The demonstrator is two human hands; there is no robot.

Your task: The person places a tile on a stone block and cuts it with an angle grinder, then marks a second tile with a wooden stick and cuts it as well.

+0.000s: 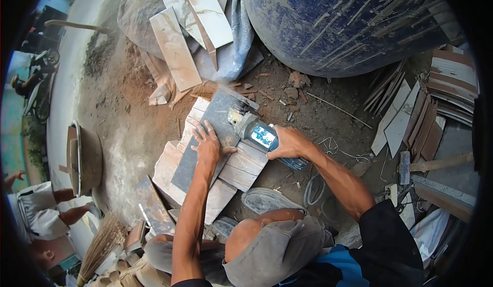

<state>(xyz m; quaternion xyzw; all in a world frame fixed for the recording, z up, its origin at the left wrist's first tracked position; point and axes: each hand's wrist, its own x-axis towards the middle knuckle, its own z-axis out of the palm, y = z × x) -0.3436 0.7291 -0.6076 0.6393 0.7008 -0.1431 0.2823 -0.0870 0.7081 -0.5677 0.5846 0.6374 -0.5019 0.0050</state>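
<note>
My left hand [207, 144] lies spread on a dark grey tile [220, 113], its fingers apart and pressing on the surface. The fingers of my right hand [290, 142] wrap round the body of an angle grinder [262, 135]. The grinder's head sits over the right edge of the dark tile, and its disc is hidden from this angle. Under the dark tile lie pale scored tiles [241, 168], resting on the ground between my feet and the dirt pile.
Cut tile strips [175, 48] lie on a sack at the back. A big blue drum [328, 25] stands behind right. Stacked tiles [452, 81] and a hammer [404, 168] are at right. A bucket [88, 158], a broom [102, 243] and another person [38, 210] are at left.
</note>
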